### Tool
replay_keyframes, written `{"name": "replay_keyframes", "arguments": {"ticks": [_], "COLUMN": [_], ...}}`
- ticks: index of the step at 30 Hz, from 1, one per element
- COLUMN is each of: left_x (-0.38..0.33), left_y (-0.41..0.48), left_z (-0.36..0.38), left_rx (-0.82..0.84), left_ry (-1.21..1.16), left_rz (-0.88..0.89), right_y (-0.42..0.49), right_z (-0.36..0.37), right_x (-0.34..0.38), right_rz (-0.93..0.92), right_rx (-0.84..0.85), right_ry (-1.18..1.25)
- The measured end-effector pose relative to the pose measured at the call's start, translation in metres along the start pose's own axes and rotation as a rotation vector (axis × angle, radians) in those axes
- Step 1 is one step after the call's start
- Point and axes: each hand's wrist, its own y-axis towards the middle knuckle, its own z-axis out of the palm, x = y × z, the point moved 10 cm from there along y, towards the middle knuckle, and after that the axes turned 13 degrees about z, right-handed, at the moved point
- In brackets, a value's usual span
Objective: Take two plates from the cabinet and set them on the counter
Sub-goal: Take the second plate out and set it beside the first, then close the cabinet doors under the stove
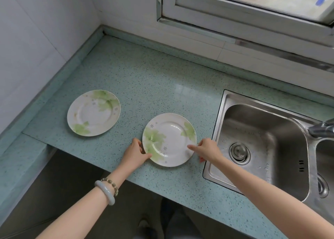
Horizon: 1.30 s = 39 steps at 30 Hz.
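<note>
Green-leafed near plate (169,139) lies flat on the speckled counter (144,75); left hand (134,152) and right hand (207,150) pinch its opposite rims; second plate (93,113) rests beyond the left hand; release gently, fingers sliding outward.

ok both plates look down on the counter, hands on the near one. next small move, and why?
Probably let go: open both hands and lift them off. The near plate appears to lie flat on the counter, with the left hand and right hand pinching opposite rims. The far plate lies flat, untouched, apart from it. Neither overhangs the counter edge or the sink, so no repositioning seems needed.
</note>
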Motion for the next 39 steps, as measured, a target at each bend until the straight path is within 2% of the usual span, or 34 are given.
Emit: {"name": "replay_keyframes", "arguments": {"ticks": [3, 5, 10, 12, 14, 17, 20, 26, 31, 39], "left_x": [0.001, -0.009, -0.076, -0.098, -0.106, -0.101, -0.086, -0.033, 0.022, 0.077], "left_y": [-0.004, -0.007, -0.033, -0.050, -0.067, -0.092, -0.120, -0.194, -0.293, -0.482], "left_z": [-0.011, -0.022, -0.071, -0.085, -0.097, -0.112, -0.126, -0.147, -0.150, -0.119], "left_rx": [-0.025, -0.044, -0.223, -0.291, -0.329, -0.392, -0.476, -0.671, -0.876, -1.177], "left_ry": [-0.036, -0.049, 0.204, 0.177, 0.026, -0.186, -0.258, -0.276, -0.291, -0.280], "left_rz": [-0.020, 0.030, 0.351, 0.457, 0.476, 0.464, 0.435, 0.290, 0.110, -0.064], "right_y": [-0.012, -0.028, -0.100, -0.126, -0.146, -0.163, -0.177, -0.215, -0.282, -0.417], "right_z": [-0.033, -0.045, -0.051, -0.048, -0.045, -0.049, -0.042, 0.022, 0.096, 0.206], "right_x": [0.019, 0.038, 0.101, 0.119, 0.130, 0.142, 0.158, 0.194, 0.212, 0.172], "right_rz": [-0.087, -0.186, -0.618, -0.755, -0.836, -0.891, -0.963, -1.074, -1.229, -1.407], "right_rx": [-0.142, -0.158, -0.225, -0.187, -0.100, -0.029, 0.019, 0.215, 0.370, 0.575], "right_ry": [-0.183, -0.222, -0.272, -0.217, -0.101, 0.055, 0.097, -0.004, -0.136, -0.268]}}
